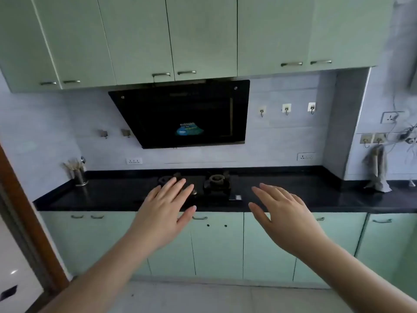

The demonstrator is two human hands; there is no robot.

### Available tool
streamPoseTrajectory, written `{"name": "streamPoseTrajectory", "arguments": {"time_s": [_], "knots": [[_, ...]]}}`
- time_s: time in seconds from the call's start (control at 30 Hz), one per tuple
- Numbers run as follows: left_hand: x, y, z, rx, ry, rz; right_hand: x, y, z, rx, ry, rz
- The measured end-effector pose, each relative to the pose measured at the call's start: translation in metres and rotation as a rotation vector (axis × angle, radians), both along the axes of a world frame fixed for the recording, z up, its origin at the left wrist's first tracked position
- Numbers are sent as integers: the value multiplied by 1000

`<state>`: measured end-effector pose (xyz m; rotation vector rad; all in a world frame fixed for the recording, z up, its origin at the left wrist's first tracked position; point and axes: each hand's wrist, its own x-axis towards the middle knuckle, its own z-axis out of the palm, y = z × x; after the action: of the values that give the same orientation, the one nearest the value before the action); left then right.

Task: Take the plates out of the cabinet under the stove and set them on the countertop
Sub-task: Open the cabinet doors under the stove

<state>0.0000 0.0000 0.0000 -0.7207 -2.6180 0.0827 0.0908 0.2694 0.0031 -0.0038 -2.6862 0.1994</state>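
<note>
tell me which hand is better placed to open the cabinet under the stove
Left, probably. The left hand is open with its thumb just above the door handle under the stove; the right hand is open, farther right.

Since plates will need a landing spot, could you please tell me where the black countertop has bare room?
Bare black countertop runs from the gas stove right to the hanging grey cloth; another patch lies between the steel utensil holder and stove. The stove area is crowded.

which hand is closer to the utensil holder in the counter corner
Left. The left hand hovers open over the stove's left burner, to the right of the utensil holder. The right hand is farther right, past the right burner.
</note>
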Motion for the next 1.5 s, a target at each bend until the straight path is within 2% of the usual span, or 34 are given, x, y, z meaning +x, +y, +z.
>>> {"name": "streamPoseTrajectory", "arguments": {"time_s": [0.17, 0.43, 0.63, 0.77, 0.97, 1.17, 1.33, 1.5], "knots": [[-35, -4, -31, 2, -30, 21, -55, -3, -29, 57, -61, -12], [-122, -55, -69, -28, -39, 101, -172, -63, -74, 137, -118, -3], [-203, -112, -100, -14, -71, 102, -258, -115, -99, 112, -173, 27], [-256, -123, -117, 19, -76, 54, -303, -133, -113, 80, -163, 25], [-331, -107, -152, 38, -124, -19, -371, -137, -140, 39, -161, 41], [-412, -68, -214, 9, -242, -34, -449, -116, -199, -60, -182, 66], [-458, -39, -268, 66, -362, 8, -507, -104, -259, -183, -288, 125], [-494, -25, -307, 101, -448, 90, -555, -101, -305, -202, -375, 163]]}}
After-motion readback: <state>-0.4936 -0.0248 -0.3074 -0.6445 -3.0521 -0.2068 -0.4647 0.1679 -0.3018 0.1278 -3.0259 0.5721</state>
